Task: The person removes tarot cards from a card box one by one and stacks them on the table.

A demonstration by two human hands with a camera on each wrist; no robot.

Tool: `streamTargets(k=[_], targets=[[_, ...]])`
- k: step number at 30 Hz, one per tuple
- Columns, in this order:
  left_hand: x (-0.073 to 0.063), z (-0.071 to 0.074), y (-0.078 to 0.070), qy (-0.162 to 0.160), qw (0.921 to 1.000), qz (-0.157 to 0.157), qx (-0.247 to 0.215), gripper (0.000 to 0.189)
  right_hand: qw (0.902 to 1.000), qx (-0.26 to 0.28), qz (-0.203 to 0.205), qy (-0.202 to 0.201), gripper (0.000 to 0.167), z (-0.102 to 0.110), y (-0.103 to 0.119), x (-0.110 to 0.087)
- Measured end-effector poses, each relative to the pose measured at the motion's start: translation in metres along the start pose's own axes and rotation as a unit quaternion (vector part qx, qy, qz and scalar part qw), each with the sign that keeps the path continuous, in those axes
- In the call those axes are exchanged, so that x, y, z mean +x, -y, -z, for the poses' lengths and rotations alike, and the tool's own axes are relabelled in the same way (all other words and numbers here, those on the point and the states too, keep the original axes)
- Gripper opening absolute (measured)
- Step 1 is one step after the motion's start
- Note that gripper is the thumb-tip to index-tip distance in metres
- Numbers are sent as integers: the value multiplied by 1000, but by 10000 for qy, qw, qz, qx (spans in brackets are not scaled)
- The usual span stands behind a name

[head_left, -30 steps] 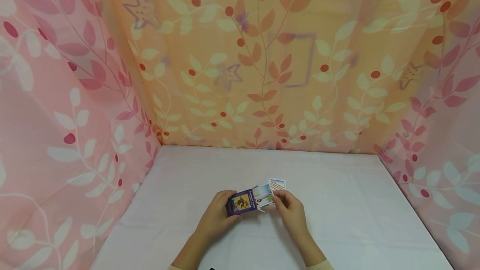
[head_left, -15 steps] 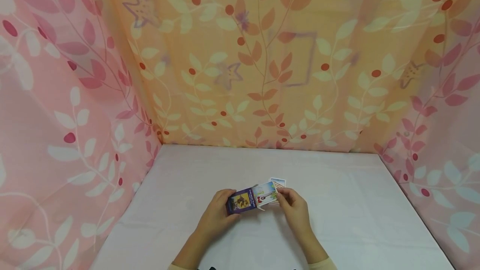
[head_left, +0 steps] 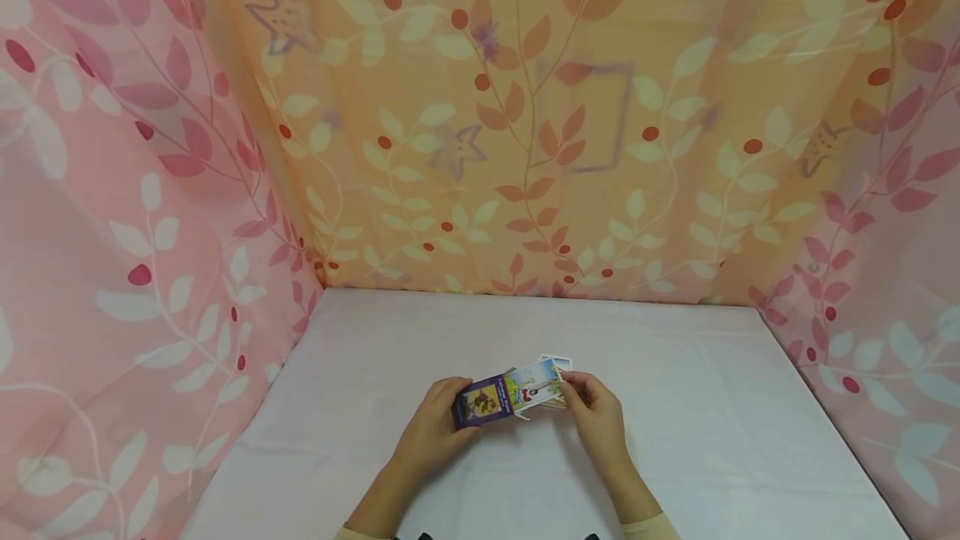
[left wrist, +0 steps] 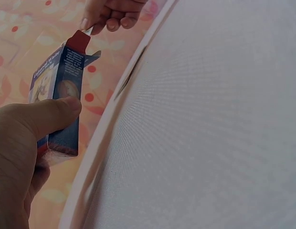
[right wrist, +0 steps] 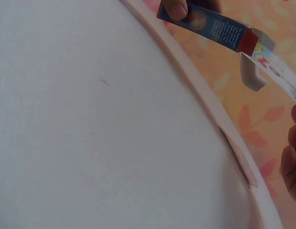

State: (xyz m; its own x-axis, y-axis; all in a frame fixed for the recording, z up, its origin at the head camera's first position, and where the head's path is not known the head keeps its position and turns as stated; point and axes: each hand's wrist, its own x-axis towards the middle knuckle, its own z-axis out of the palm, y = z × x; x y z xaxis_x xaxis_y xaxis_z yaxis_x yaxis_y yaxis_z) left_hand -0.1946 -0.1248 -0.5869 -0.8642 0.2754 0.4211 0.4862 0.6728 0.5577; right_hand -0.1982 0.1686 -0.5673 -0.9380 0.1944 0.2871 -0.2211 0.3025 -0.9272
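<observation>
My left hand (head_left: 429, 427) grips a small purple-blue card box (head_left: 482, 402), its thumb along one narrow side in the left wrist view. The box's end flaps (right wrist: 252, 74) stand open toward the right. Out of that end sticks a colourful picture card (head_left: 536, 384), its inner part hidden inside the box. My right hand (head_left: 600, 415) pinches the card's outer edge between thumb and fingers. Behind this card, other cards (head_left: 558, 362) lie on the table, partly covered by it in the head view.
A white cloth covers the table (head_left: 390, 332). Pink leaf-patterned curtains (head_left: 135, 257) hang along the left and right sides. An orange patterned curtain (head_left: 525, 107) closes off the back edge.
My right hand has moved right and slightly up, drawing the picture card farther out of the box. My left hand and the box have stayed nearly in place.
</observation>
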Motion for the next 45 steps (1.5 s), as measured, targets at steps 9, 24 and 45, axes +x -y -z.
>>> streamTargets(k=[9, 24, 45], targets=[[1, 0, 3, -97, 9999, -91, -5, 82, 9996, -195, 56, -181, 14, 6, -2, 7], [2, 1, 1, -78, 10000, 31, 3, 83, 10000, 49, 6, -62, 14, 20, 2, 23], [0, 2, -1, 36, 9997, 220, 50, 80, 9946, -645, 321, 741, 18, 41, 15, 75]])
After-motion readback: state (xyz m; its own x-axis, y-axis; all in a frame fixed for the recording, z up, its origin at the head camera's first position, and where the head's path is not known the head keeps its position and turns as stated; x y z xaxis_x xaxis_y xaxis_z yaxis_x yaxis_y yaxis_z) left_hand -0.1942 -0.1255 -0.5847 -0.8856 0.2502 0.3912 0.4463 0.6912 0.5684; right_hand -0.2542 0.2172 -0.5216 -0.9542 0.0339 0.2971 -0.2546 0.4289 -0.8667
